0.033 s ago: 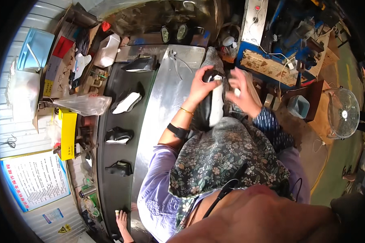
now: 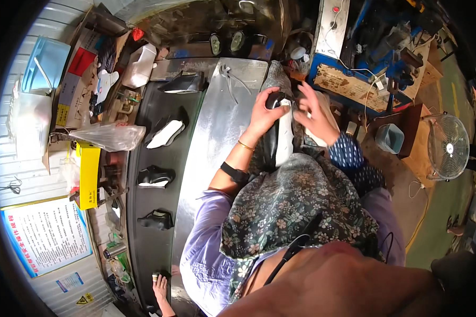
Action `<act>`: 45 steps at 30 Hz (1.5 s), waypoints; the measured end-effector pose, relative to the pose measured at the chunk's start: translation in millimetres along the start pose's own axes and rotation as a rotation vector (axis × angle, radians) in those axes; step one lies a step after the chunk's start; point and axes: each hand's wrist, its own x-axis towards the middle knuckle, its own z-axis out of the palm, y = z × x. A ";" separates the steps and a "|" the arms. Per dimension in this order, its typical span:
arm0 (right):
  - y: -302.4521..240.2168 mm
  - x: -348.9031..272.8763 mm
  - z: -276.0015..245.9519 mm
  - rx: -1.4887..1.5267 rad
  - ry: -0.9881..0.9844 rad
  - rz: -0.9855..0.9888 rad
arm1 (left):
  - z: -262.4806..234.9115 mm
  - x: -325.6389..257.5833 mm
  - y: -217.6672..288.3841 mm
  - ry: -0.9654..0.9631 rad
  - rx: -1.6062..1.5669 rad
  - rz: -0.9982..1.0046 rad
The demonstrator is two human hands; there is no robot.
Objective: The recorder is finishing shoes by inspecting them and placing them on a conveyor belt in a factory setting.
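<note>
A black shoe upper with a white underside (image 2: 284,132) lies lengthwise in front of my body, its white side turned up. My left hand (image 2: 263,117) grips its far end, with the thumb pressed on the white surface and the fingers round the black edge. Just right of that end, my right hand (image 2: 317,117) is raised with its fingers apart and nothing visible in them. Whether its fingertips touch the shoe I cannot make out. Pincers (image 2: 228,83) with spread handles rest on the metal tabletop (image 2: 209,124) to the left.
Several black-and-white shoe pieces, one of them (image 2: 166,134) mid-belt, lie on the dark conveyor belt (image 2: 143,211). Another person's hand (image 2: 160,288) is at its near end. A blue machine (image 2: 349,87) stands far right, with a fan (image 2: 449,148) and a grey bin (image 2: 390,138) nearer.
My right hand has shifted slightly, its fingers bending a little more toward the shoe. My left hand keeps its grip. The other person's hand has moved slightly.
</note>
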 end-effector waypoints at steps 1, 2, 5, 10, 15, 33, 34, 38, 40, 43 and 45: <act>2.4 13.6 2.9 -0.023 -0.056 -0.012 | -3.3 -0.4 1.3 0.002 -0.002 -0.008; 2.1 25.6 6.3 -0.023 -0.063 -0.006 | -6.5 0.5 2.0 0.001 -0.042 0.041; -28.3 50.9 30.1 -0.043 -0.094 -0.078 | -41.9 0.6 27.1 -0.012 0.200 0.205; -47.9 46.9 49.4 -0.485 -0.083 -0.291 | -63.9 -26.7 57.4 -0.061 0.432 0.084; -43.1 50.8 48.1 -0.619 0.101 -0.448 | -60.8 -22.6 53.7 -0.066 0.400 0.214; -26.0 64.0 44.7 -0.257 -0.110 -0.140 | -64.1 -19.6 36.0 -0.105 0.527 0.300; -24.9 66.3 41.3 -0.259 -0.174 -0.084 | -64.6 -18.7 33.7 -0.103 0.362 0.208; -22.1 68.9 37.8 -0.203 -0.275 -0.042 | -48.3 -18.9 20.7 -0.034 0.246 0.056; -30.6 71.8 37.3 -0.178 -0.310 0.025 | -46.7 -18.0 17.4 -0.014 0.221 0.041; -24.6 66.9 44.2 -0.174 -0.248 -0.014 | -44.4 -20.0 14.5 0.021 0.265 0.070; -23.7 61.8 48.0 -0.186 -0.221 -0.055 | -43.1 -24.0 18.8 0.009 0.285 0.073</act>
